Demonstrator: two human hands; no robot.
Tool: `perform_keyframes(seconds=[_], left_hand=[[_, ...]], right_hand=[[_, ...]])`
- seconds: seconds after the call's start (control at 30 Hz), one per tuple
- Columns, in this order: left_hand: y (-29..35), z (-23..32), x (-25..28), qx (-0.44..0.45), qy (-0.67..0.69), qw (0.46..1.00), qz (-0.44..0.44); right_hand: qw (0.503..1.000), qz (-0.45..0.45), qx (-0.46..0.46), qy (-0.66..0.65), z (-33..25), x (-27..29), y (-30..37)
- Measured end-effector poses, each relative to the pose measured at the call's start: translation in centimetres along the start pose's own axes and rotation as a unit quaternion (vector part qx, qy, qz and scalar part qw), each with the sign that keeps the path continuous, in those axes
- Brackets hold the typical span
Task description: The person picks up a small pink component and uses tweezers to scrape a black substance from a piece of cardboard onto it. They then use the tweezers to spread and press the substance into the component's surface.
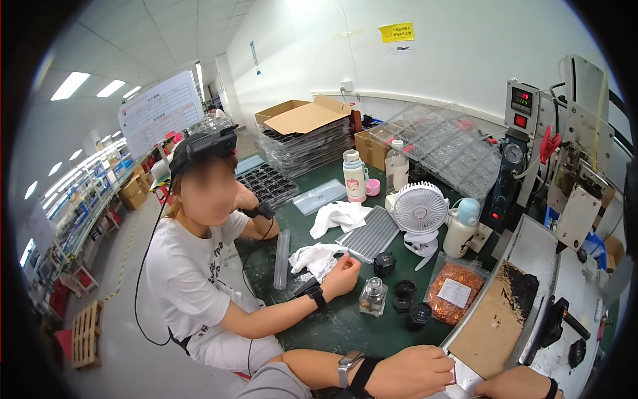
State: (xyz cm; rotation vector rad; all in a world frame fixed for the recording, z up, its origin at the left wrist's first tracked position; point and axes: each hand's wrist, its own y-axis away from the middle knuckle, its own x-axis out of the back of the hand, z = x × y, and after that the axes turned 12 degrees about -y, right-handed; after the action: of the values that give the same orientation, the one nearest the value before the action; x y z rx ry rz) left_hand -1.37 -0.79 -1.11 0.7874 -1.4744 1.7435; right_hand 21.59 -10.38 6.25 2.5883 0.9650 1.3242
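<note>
At the lower edge, my left hand (pixel 415 372) is closed, its fingers curled at the front rim of the metal machine bed. A small reddish edge shows by its fingertips, too little to name. My right hand (pixel 517 384) lies just to the right, partly cut off by the picture's edge. Its fingers seem pressed together over the metal, and whatever they hold is hidden. Beyond both hands is a brown board (pixel 488 339) with a heap of black bits (pixel 522 289) on it. To the left of the board lies a clear bag of copper-coloured small parts (pixel 442 302).
Round black parts (pixel 403 296) and a glass bottle (pixel 373 297) stand on the green table (pixel 312 336). Behind are a white fan (pixel 420 209) and a flask (pixel 354 176). A co-worker (pixel 199 266) sits at left, one hand over the table. A machine arm (pixel 578 219) rises at right.
</note>
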Motion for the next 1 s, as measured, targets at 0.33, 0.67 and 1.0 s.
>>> perform_keyframes(seconds=[0.33,0.67,1.0], left_hand=[[0.1,0.1,-0.2,0.003,-0.008,1.000,0.004],[1.0,0.4,-0.5,0.030,-0.054,0.998,-0.026],[-0.2,-0.1,0.5,0.008,-0.048,0.996,-0.077]], right_hand=[[1.000,-0.001,0.007,-0.010,0.0,-0.1,0.0],[0.996,0.052,-0.056,-0.040,-1.0,1.3,-1.2],[0.982,0.175,0.051,-0.052,1.0,-0.1,-1.1]])
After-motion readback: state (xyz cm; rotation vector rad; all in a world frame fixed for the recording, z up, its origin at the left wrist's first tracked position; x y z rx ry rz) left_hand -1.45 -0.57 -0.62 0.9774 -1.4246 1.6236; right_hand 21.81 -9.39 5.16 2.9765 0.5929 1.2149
